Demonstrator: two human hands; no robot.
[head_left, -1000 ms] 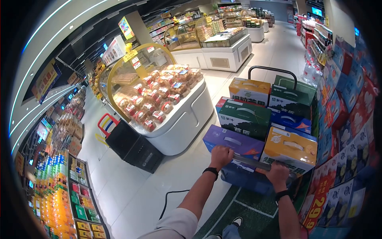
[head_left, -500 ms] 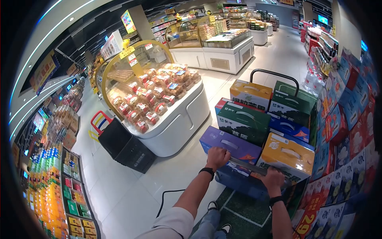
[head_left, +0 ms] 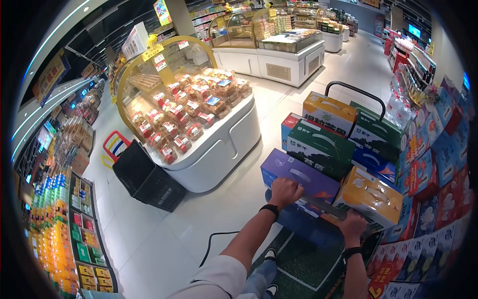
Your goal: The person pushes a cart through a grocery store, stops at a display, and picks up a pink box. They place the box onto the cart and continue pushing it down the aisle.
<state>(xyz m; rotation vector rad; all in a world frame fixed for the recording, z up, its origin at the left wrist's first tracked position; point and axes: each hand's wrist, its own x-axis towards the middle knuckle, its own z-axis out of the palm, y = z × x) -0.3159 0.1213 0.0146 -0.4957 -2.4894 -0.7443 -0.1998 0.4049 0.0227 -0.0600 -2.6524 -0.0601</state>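
Observation:
A cart loaded with stacked drink cartons stands in front of me. My left hand (head_left: pixel 287 193) is closed around the left part of the cart's grey handle bar (head_left: pixel 322 207). My right hand (head_left: pixel 353 224) grips the right end of the same bar. Just beyond my left hand is a purple carton (head_left: pixel 298 175); a yellow carton (head_left: pixel 371 197) sits beyond my right hand. Farther forward are a green carton (head_left: pixel 318 149), an orange carton (head_left: pixel 329 112), a second green carton (head_left: pixel 374 134) and a blue carton (head_left: pixel 373 164). A black hoop (head_left: pixel 356 88) rises at the far end.
On the left, a white display counter (head_left: pixel 224 149) holds packaged baked goods, with a black bin (head_left: pixel 149 179) beside it. Stacked boxes (head_left: pixel 423 174) line the right side. A black cable (head_left: pixel 215 235) lies on the floor. Bottles (head_left: pixel 50 229) stand at the far left.
The cart, its cartons and both hands appear slightly farther right in view. The display counter and black bin have shifted a little left. Both hands keep hold of the bar.

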